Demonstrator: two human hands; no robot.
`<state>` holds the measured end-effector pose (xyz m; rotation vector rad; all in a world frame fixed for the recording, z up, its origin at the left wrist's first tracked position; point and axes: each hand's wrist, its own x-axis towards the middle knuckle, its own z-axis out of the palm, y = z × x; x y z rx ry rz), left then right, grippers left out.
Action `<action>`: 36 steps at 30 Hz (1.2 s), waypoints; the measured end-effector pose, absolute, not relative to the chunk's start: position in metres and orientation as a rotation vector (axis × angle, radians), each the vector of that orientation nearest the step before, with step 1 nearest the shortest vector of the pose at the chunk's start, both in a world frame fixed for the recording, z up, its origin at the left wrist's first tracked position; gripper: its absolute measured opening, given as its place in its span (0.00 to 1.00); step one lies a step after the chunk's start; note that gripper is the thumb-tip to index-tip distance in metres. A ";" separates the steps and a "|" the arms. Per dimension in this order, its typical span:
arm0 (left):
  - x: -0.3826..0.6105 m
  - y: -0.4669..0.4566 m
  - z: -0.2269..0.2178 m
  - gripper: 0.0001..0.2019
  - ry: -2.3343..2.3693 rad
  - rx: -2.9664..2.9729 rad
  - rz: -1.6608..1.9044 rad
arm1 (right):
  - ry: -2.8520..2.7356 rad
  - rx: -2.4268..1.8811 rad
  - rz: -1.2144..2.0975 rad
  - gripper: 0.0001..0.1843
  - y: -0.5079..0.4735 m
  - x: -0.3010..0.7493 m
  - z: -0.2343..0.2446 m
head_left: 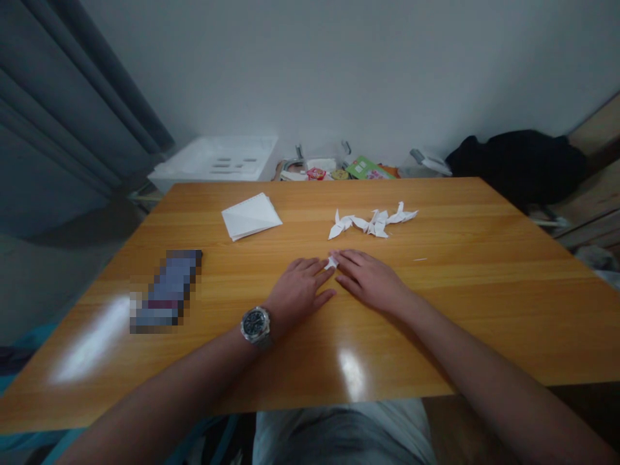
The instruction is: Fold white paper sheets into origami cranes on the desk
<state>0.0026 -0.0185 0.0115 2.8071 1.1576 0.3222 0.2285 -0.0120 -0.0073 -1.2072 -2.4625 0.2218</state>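
My left hand (300,290), with a wristwatch (256,325) on its wrist, lies flat on the wooden table (484,284). My right hand (371,281) lies flat beside it. Both press their fingertips on a small white piece of folded paper (331,262), which is mostly hidden under the fingers. Just beyond the hands lie several folded white paper cranes (372,221). A stack of white square paper sheets (250,216) rests further left.
A blurred dark flat object (167,290) lies on the table's left side. Behind the table stand a white plastic box (217,160), small packets and clutter (339,169), and a black cloth heap (518,161). Grey curtains (58,123) hang at left.
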 end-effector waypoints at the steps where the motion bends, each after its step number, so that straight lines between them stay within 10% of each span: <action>1: 0.002 -0.019 0.012 0.23 1.158 2.804 0.318 | -2.475 -1.212 0.204 0.27 -0.013 0.228 -0.007; 36: 0.011 -0.034 0.008 0.22 1.263 2.958 0.219 | -2.528 -1.438 0.191 0.34 -0.018 0.225 -0.020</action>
